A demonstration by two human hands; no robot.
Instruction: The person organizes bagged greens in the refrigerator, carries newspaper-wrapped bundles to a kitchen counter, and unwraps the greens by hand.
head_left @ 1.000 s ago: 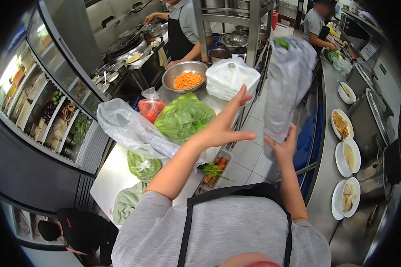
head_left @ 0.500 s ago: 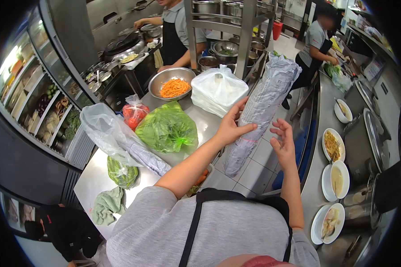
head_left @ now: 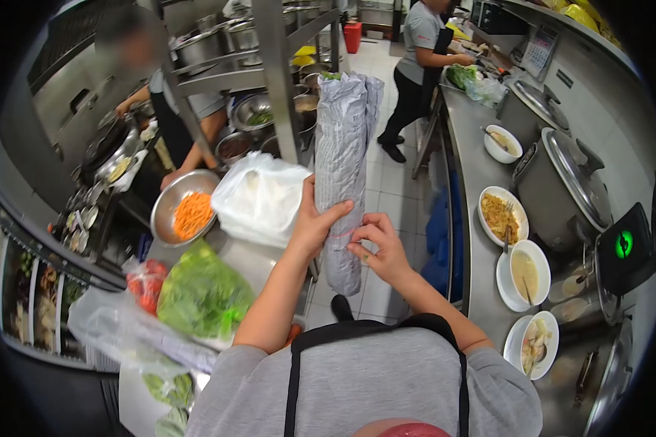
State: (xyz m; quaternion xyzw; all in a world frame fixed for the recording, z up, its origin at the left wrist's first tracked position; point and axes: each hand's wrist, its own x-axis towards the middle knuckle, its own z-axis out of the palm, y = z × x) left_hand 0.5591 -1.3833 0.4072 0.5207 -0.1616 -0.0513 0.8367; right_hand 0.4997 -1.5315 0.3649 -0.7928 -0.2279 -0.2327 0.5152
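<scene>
A long bundle wrapped in grey printed paper (head_left: 340, 146) stands upright in front of me, with green leaves showing at its top. My left hand (head_left: 319, 222) is wrapped round its lower left side, thumb across the front. My right hand (head_left: 377, 247) pinches at a thin pinkish band (head_left: 341, 234) around the lower part of the bundle. To the left are a white plastic bag (head_left: 259, 197), a metal bowl of orange strips (head_left: 191, 215) and a bag of leafy greens (head_left: 202, 295).
Bowls of food, among them noodles (head_left: 501, 217), line the steel counter (head_left: 463, 156) on the right beside lidded pots (head_left: 572, 178). A metal rack (head_left: 275, 80) rises ahead. One person (head_left: 186, 120) is at the left, another (head_left: 419, 58) farther back.
The view has turned right. The bundle went from my right hand to my left and now stands more upright. My right hand has closed in on the band.
</scene>
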